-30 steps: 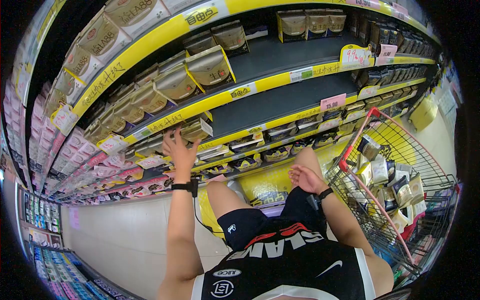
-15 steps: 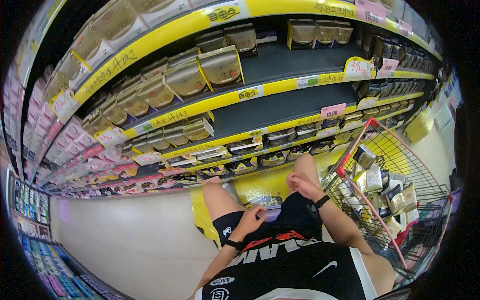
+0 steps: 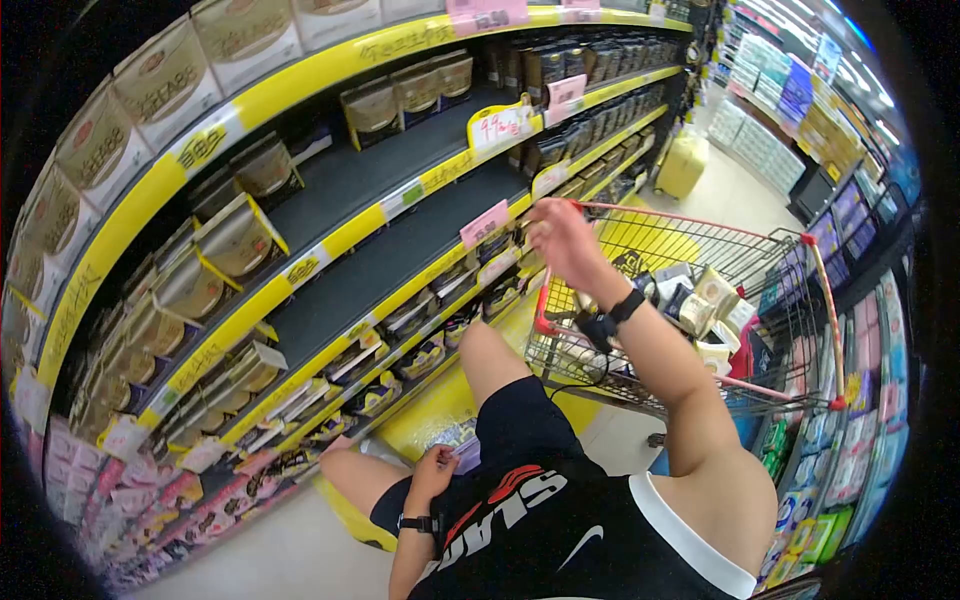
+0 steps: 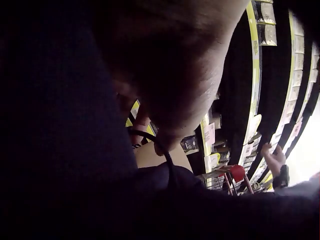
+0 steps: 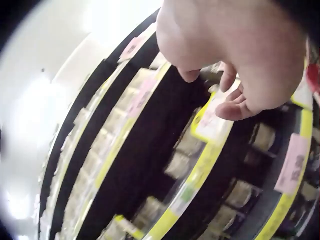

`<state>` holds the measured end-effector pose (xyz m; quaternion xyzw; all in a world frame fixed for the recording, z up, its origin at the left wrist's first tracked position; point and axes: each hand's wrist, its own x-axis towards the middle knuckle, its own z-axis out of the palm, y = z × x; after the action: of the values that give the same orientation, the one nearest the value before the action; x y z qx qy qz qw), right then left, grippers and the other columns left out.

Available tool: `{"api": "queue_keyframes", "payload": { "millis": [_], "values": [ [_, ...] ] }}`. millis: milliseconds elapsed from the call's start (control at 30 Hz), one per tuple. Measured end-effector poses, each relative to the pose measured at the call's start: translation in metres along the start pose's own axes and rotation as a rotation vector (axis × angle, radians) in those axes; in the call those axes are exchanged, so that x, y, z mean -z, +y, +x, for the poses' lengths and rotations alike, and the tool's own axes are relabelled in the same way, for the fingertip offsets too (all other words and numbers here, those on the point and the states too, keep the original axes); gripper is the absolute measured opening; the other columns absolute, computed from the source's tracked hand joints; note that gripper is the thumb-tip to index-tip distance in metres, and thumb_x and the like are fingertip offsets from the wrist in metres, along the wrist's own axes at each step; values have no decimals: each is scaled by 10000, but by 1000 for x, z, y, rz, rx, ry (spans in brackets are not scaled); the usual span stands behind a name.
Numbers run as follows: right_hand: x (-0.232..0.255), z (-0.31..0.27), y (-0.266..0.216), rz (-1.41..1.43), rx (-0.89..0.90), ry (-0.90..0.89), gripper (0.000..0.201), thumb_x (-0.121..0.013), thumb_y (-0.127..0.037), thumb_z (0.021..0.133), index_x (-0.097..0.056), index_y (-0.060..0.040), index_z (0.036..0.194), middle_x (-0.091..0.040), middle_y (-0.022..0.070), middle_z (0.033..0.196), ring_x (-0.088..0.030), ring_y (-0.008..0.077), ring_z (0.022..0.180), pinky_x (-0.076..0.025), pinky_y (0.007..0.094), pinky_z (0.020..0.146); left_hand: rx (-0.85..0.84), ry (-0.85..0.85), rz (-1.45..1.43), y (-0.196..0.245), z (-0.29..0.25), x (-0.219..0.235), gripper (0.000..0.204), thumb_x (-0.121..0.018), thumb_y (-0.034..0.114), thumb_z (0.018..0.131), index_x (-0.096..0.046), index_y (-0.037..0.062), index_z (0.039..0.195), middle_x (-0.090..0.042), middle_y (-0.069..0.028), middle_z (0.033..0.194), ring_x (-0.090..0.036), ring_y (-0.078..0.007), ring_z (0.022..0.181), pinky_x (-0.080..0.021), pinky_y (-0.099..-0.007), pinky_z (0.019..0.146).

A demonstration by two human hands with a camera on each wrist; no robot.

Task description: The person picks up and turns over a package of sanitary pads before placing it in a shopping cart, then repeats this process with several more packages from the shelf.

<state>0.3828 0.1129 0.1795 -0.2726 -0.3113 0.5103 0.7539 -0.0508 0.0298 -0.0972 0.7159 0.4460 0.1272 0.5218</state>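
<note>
My right hand (image 3: 570,245) is raised in front of the shelves, beside the near corner of the shopping cart (image 3: 545,315). Its fingers are loosely bent with nothing between them; the right wrist view has the hand (image 5: 235,55) overlapping a yellow-edged price card (image 5: 212,117). Low at my lap, my left hand (image 3: 432,472) rests by the thigh, fingers loosely curled and holding nothing. In the left wrist view that hand (image 4: 175,75) is dark and close to the lens. Packs of sanitary pads (image 3: 240,240) stand in rows on the shelves.
The cart holds a heap of packs (image 3: 690,305). Shelf boards (image 3: 380,265) with yellow edge strips run along the front and left. A yellow suitcase (image 3: 683,165) stands on the aisle floor beyond the cart. Another stocked shelf (image 3: 860,400) lies at the right.
My left hand has come down from the lower shelf packs to my lap. My view has turned right, and my right hand has risen from the knee towards the shelves and cart.
</note>
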Motion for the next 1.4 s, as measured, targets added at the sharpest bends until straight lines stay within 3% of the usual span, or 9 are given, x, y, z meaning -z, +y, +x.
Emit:
{"api": "queue_keyframes", "payload": {
  "millis": [167,300,367,433,567,633,833,1233,1400],
  "values": [
    [174,8,-54,-234,-103,586,353,-602,-296,992,-549,-27,1215,-583,108,1214,-586,244,1023,-491,349,907,-40,-3,-21,-15,9,-5,328,-742,268,888,-667,18,1086,-692,-121,936,-673,-240,866,-542,-362,804],
    [295,-67,-51,-1410,-319,632,500,-660,-408,915,-676,59,1093,-705,155,1075,-661,286,945,-530,426,846,-11,-21,-49,-13,7,-3,309,-749,236,881,-668,19,1087,-695,-124,939,-675,-228,868,-546,-358,800],
    [386,-101,-32,-2079,-877,155,594,-640,-516,895,-670,39,1103,-715,204,1020,-679,348,941,-553,412,808,15,-23,-16,-13,7,-4,296,-751,215,878,-668,20,1084,-696,-120,935,-675,-220,863,-548,-355,798],
    [432,-106,-18,-1855,-1054,141,728,-675,-607,828,-670,61,1116,-725,192,999,-691,319,927,-552,420,782,6,-25,-49,-35,8,-13,292,-752,208,885,-666,24,1094,-693,-113,915,-672,-214,847,-547,-352,795],
    [320,-82,-23,-1865,-1052,204,804,-904,-541,576,-706,57,1075,-741,198,972,-705,335,925,-555,431,813,28,-5,-79,-32,12,-11,309,-749,241,906,-659,28,1111,-691,-112,919,-663,-205,849,-543,-348,795],
    [288,-81,-16,-1972,-831,222,693,-889,-448,666,-694,35,1123,-715,224,1142,-691,358,1051,-559,434,867,34,-11,-29,-23,12,-9,312,-736,255,921,-649,28,1118,-692,-104,931,-654,-197,852,-538,-336,796],
    [315,-46,-27,-1709,-807,197,878,-893,-471,591,-613,98,1199,-702,226,1112,-689,324,1010,-551,416,815,56,-32,-19,-9,9,-4,308,-726,258,926,-647,32,1120,-693,-106,945,-655,-200,860,-536,-335,796],
    [-7,-44,-20,-886,-129,-238,746,-881,-228,689,-525,-31,1315,-651,91,1226,-633,207,1130,-497,367,995,-71,56,-97,48,0,24,273,-687,208,966,-631,25,1161,-683,-84,977,-659,-195,898,-528,-327,818],
    [-82,-92,108,-1352,164,-894,726,-878,-244,677,-560,-78,1308,-639,145,1234,-633,343,1136,-513,440,944,-79,-222,-1446,80,1,41,643,-323,640,1029,-497,119,1364,-625,-122,1261,-651,-286,1038,-558,-438,848]
  ]
}}
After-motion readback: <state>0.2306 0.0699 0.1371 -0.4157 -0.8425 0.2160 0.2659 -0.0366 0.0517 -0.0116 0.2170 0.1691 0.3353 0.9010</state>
